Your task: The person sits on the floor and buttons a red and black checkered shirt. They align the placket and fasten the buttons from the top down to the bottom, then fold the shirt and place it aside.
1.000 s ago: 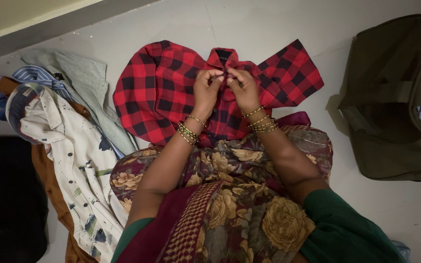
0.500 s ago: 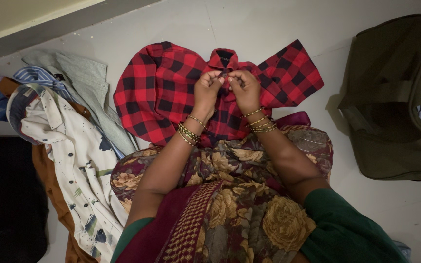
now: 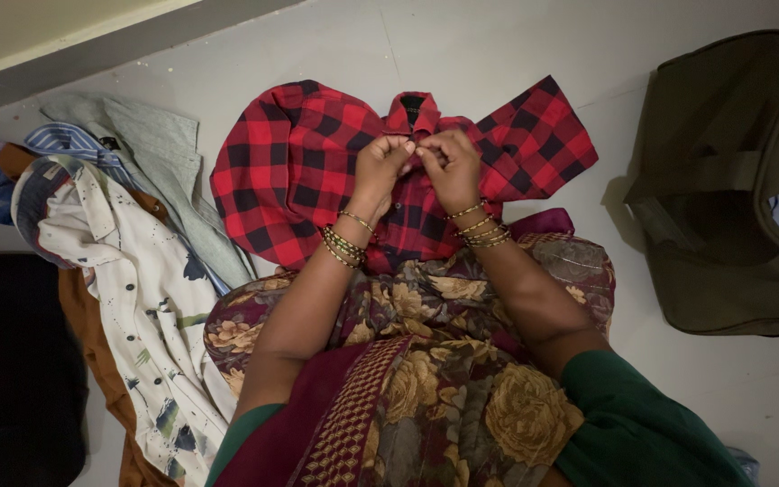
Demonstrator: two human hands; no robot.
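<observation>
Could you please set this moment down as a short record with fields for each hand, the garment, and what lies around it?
left hand: left hand pinches the shirt front just below the collar
right hand: right hand pinches the same spot, fingertips meeting the left
garment: red and black checked shirt, spread on the floor, lower part over the lap
left side: pile of clothes, white printed shirt on top
right side: olive green bag, standing apart from the shirt
surface: pale floor

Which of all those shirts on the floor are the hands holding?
The red and black checked shirt, spread out in front of the person. Both the left hand and right hand pinch its front below the collar. The other shirts lie untouched in a pile beside it.
</observation>
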